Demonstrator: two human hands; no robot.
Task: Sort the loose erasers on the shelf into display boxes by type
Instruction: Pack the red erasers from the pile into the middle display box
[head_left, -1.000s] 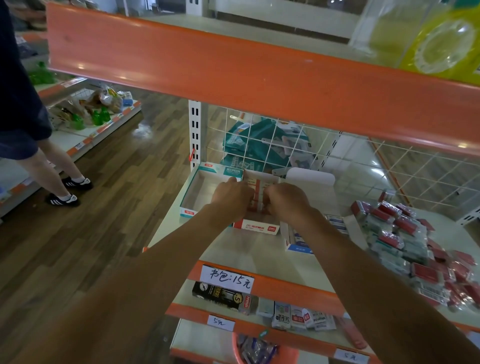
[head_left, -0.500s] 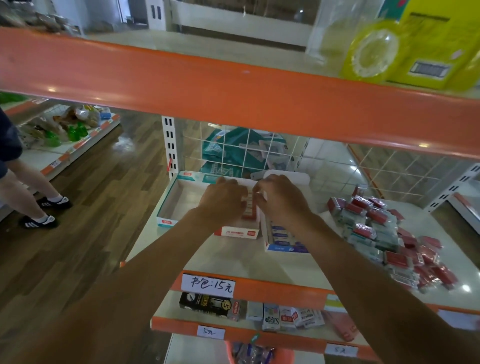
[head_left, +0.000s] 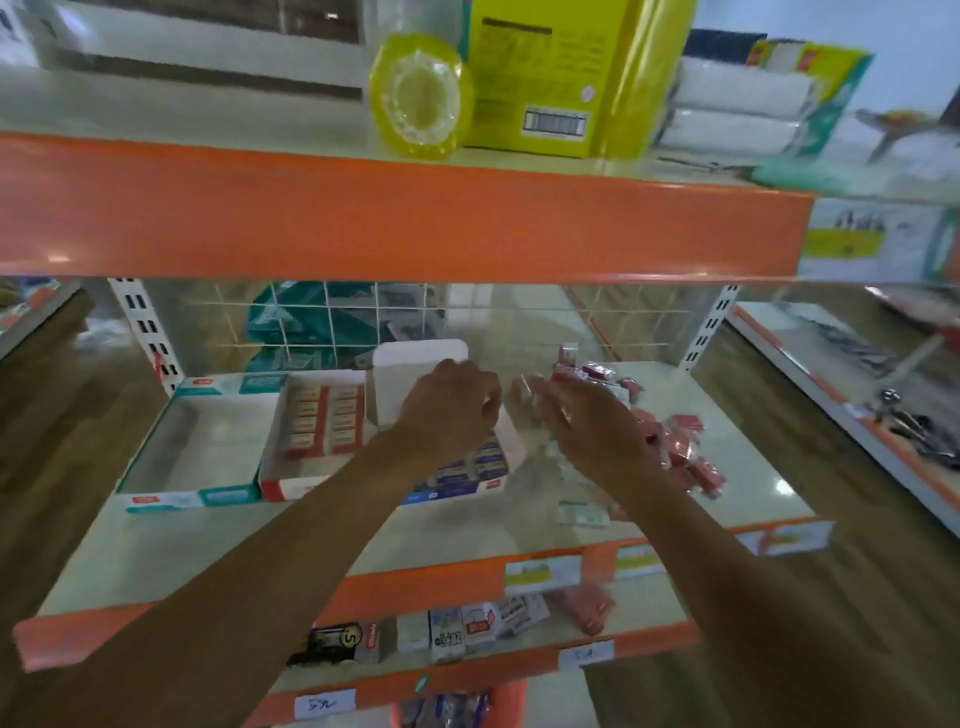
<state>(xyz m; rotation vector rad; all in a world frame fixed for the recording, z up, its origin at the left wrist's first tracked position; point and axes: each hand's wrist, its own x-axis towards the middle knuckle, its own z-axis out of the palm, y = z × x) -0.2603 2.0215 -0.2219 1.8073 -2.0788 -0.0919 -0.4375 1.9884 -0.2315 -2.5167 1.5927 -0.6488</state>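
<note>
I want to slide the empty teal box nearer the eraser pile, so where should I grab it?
Probably pinch the front wall of the teal box from the near side, fingers inside, thumb outside: it is open-topped, that wall faces you unobstructed, and the red box crowds its right side.

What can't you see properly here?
Head view:
- Blue box: mostly behind left hand and forearm.
- Right hand: motion blur hides whether it holds an eraser.
- Price tags: blurred, unreadable.
- Eraser pile: partly behind right hand.
</note>
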